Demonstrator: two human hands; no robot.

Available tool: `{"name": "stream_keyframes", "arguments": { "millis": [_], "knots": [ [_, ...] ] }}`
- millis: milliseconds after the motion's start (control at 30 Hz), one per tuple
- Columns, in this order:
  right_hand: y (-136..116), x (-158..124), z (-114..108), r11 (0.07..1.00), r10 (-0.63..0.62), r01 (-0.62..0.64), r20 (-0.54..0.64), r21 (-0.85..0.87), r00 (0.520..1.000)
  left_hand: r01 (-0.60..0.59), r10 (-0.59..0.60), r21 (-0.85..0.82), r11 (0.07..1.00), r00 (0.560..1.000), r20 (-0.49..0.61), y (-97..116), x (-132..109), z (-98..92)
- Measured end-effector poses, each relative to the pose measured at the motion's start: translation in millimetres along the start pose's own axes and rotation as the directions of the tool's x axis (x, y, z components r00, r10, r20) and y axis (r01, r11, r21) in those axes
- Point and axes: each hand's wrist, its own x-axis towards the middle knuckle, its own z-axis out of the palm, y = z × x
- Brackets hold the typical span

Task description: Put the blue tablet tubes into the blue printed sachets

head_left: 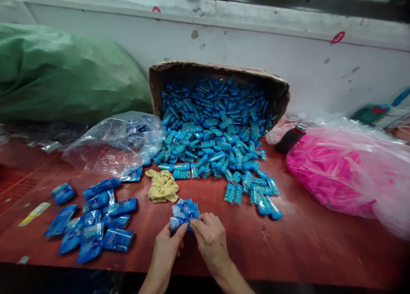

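My left hand (pixel 169 244) and my right hand (pixel 209 237) meet near the front edge of the red table (pixel 304 243). Both pinch a small bundle of blue sachets (pixel 185 211) between their fingertips. A tipped cardboard box (pixel 221 74) at the back spills several blue blister packs (pixel 218 140) toward me. Filled blue packets (pixel 92 225) lie in a loose group to the left of my hands. A crumpled yellow cloth (pixel 162 186) lies just beyond my hands.
A clear plastic bag (pixel 118 142) with a few blue items sits left of the box. A big green sack (pixel 60 72) fills the back left. A pink-filled plastic bag (pixel 346 174) lies right, with a dark bottle (pixel 290 139) beside it. A white wall (pixel 320 63) runs behind.
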Motion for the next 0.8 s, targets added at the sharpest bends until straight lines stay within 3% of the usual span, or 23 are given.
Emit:
{"name": "stream_keyframes", "arguments": {
  "millis": [100,167,267,300,367,533,700,800],
  "knots": [
    [-4,-1,-2,0.948,0.143,-0.143,0.020,0.283,0.990,0.029,-0.029,-0.007,1.000,0.999,0.039,-2,1,-1.4],
    [-3,1,1,0.798,0.282,-0.311,0.135,0.516,0.950,0.041,-0.039,-0.028,0.999,0.998,0.053,-3,2,-0.7],
    [0,6,9,0.474,0.367,-0.498,0.352,0.726,0.861,0.061,-0.055,-0.073,0.995,0.995,0.080,-2,3,5.3],
    [0,7,12,0.405,0.380,-0.520,0.379,0.752,0.844,0.069,-0.063,-0.083,0.994,0.995,0.071,-1,3,8.3],
    [-1,7,19,0.357,0.427,-0.529,0.369,0.770,0.826,0.083,-0.081,-0.109,0.991,0.996,0.027,0,2,14.7],
    [-5,6,25,0.431,0.511,-0.559,0.319,0.708,0.799,0.120,-0.126,-0.233,0.965,0.992,-0.011,3,0,27.6],
    [-6,13,13,0.697,0.529,-0.541,0.172,0.470,0.831,0.258,-0.211,-0.287,0.923,0.960,0.187,9,1,25.4],
    [-7,16,11,0.787,0.509,-0.508,0.096,0.350,0.855,0.322,-0.257,-0.260,0.910,0.932,0.254,11,3,16.5]
  ]
}}
